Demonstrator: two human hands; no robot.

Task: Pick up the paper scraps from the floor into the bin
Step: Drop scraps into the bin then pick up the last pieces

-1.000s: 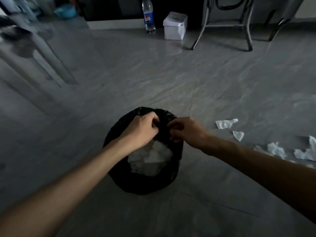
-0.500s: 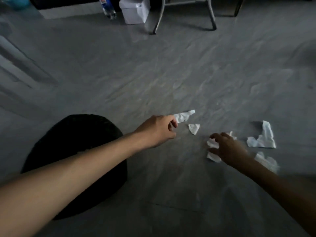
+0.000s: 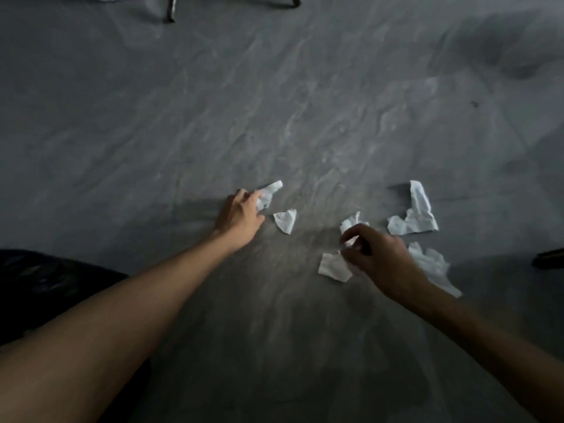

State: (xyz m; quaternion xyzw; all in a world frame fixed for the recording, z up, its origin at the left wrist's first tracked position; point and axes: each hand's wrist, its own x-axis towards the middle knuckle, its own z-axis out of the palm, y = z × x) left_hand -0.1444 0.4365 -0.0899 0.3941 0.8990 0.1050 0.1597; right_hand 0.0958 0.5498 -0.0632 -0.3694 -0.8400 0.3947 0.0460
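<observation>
Several white paper scraps lie on the grey floor. My left hand pinches a long scrap at its near end. A small triangular scrap lies just right of that hand. My right hand hovers with curled fingers over a crumpled scrap and touches a flat scrap; whether it grips either is unclear. A large L-shaped scrap and another torn scrap lie to the right. The black-lined bin is at the left edge, partly behind my left forearm.
Metal chair or table legs stand at the top edge. A dark object pokes in at the right edge. A small dark speck marks the floor at the upper right.
Both hands left the bin's rim and reached right to the scraps. My left hand closed on the long scrap; my right hand settled over the middle scraps. The view tilted down and right.
</observation>
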